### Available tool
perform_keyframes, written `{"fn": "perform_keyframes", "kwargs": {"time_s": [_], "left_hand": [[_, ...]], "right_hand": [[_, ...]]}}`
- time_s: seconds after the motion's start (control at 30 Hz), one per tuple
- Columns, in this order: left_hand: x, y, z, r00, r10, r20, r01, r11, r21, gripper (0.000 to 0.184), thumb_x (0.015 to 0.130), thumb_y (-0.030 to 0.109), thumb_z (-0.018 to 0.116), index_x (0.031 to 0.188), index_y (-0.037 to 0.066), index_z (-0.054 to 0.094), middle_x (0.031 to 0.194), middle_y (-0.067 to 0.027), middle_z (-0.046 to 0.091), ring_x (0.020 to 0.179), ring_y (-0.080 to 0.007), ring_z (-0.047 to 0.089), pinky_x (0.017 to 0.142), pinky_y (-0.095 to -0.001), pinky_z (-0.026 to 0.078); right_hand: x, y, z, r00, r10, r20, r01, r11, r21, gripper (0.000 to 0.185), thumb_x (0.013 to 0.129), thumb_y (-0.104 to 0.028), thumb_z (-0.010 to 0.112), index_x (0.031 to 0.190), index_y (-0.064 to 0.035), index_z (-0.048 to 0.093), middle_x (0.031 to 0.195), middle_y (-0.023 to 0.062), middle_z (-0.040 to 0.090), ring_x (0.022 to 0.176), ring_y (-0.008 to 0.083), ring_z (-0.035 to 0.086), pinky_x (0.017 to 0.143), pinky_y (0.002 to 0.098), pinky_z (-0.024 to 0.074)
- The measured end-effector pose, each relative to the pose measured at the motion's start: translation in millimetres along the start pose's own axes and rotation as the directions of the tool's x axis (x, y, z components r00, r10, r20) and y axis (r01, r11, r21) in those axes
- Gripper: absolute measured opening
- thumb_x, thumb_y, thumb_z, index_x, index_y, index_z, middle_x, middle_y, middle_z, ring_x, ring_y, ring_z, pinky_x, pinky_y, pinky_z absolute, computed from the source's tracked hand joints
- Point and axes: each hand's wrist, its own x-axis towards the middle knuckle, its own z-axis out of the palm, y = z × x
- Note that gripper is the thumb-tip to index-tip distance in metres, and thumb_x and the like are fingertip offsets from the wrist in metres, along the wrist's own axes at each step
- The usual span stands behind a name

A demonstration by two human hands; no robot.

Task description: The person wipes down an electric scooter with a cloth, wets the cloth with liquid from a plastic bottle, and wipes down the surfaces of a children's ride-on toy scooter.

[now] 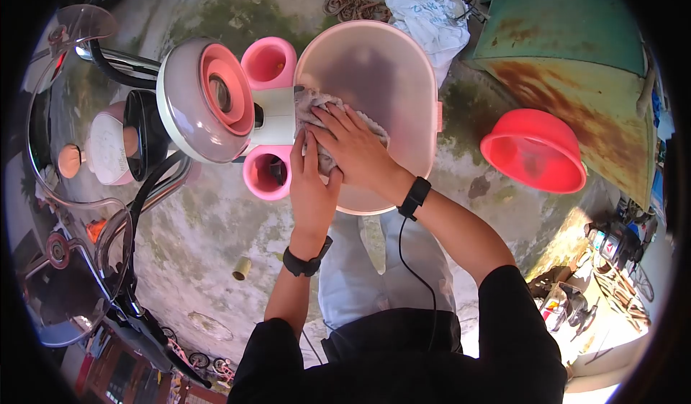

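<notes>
A grey-beige cloth [376, 127] lies crumpled against the left inner side of a large pale pink tub [374, 51]. My right hand [353, 141] rests on top of the cloth, its fingers stretched out and slightly spread. Just left of it, my left hand [314, 188] touches the cloth's lower part near the tub's rim, with fingers extended and the thumb toward the right hand. Joined to the tub's left side is a white arm [277, 116] leading to a round part with pink rings [223, 91]. Pink hollow cylinders, an upper one [268, 62] and a lower one [266, 172], flank this arm.
A red basin [534, 150] is tilted at the right, near a rusty green metal box [561, 51]. Behind the tub are a white sack [428, 19] and a rusty chain [353, 2]. A scooter-like vehicle [129, 274] stands left. Tools and cables [612, 281] lie lower right.
</notes>
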Motion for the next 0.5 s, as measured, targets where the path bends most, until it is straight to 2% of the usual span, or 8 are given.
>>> {"fn": "perform_keyframes", "kwargs": {"time_s": [0.07, 0.1, 0.2, 0.33, 0.5], "left_hand": [[19, -4, 4, 0.999, -0.027, -0.018, 0.027, 1.0, 0.011, 0.069, 0.081, 0.004, 0.064, 0.146, -0.004, 0.044, 0.149, -0.0245, 0.042, 0.135, -0.0416, 0.045, 0.11, -0.0451, 0.042], [34, -1, 6, 0.998, -0.053, -0.027, 0.053, 0.999, -0.001, 0.065, 0.081, 0.004, 0.064, 0.143, -0.004, 0.046, 0.147, -0.023, 0.046, 0.13, -0.0399, 0.05, 0.105, -0.0447, 0.046], [64, 9, 27, 0.996, 0.036, -0.076, -0.028, 0.994, 0.103, 0.062, 0.08, 0.005, 0.065, 0.14, -0.004, 0.05, 0.142, -0.0226, 0.051, 0.125, -0.0395, 0.055, 0.102, -0.0442, 0.049], [92, 38, 66, 0.992, 0.119, -0.04, -0.116, 0.991, 0.07, 0.062, 0.076, 0.008, 0.068, 0.135, -0.005, 0.052, 0.136, -0.0251, 0.055, 0.121, -0.0414, 0.056, 0.101, -0.0441, 0.05], [73, 79, 103, 0.991, 0.131, 0.038, -0.132, 0.99, 0.041, 0.064, 0.074, 0.014, 0.07, 0.134, -0.003, 0.055, 0.133, -0.0225, 0.057, 0.117, -0.0406, 0.059, 0.099, -0.043, 0.051]], "right_hand": [[16, 17, 1, 0.999, -0.043, -0.01, 0.043, 0.998, 0.043, 0.073, 0.073, -0.016, 0.073, 0.141, -0.0057, 0.049, 0.151, 0.018, 0.042, 0.143, 0.0368, 0.035, 0.121, 0.0518, 0.0261], [22, 22, -6, 0.999, -0.034, -0.006, 0.035, 0.999, 0.036, 0.072, 0.072, -0.014, 0.073, 0.14, -0.0052, 0.05, 0.151, 0.0176, 0.043, 0.143, 0.0363, 0.037, 0.121, 0.0508, 0.0278], [31, 54, -11, 0.995, -0.013, -0.1, 0.019, 0.998, 0.059, 0.072, 0.073, -0.012, 0.073, 0.141, -0.0056, 0.05, 0.153, 0.0173, 0.042, 0.144, 0.036, 0.036, 0.121, 0.0501, 0.0285], [8, 96, -37, 0.983, 0.065, -0.17, -0.058, 0.997, 0.047, 0.066, 0.078, -0.013, 0.069, 0.141, -0.0066, 0.049, 0.153, 0.0173, 0.041, 0.143, 0.0381, 0.037, 0.121, 0.0474, 0.0279], [-52, 108, -68, 0.976, 0.181, -0.124, -0.178, 0.983, 0.032, 0.073, 0.078, -0.008, 0.065, 0.147, -0.0075, 0.043, 0.157, 0.0179, 0.036, 0.146, 0.0391, 0.032, 0.122, 0.0493, 0.0253]]}}
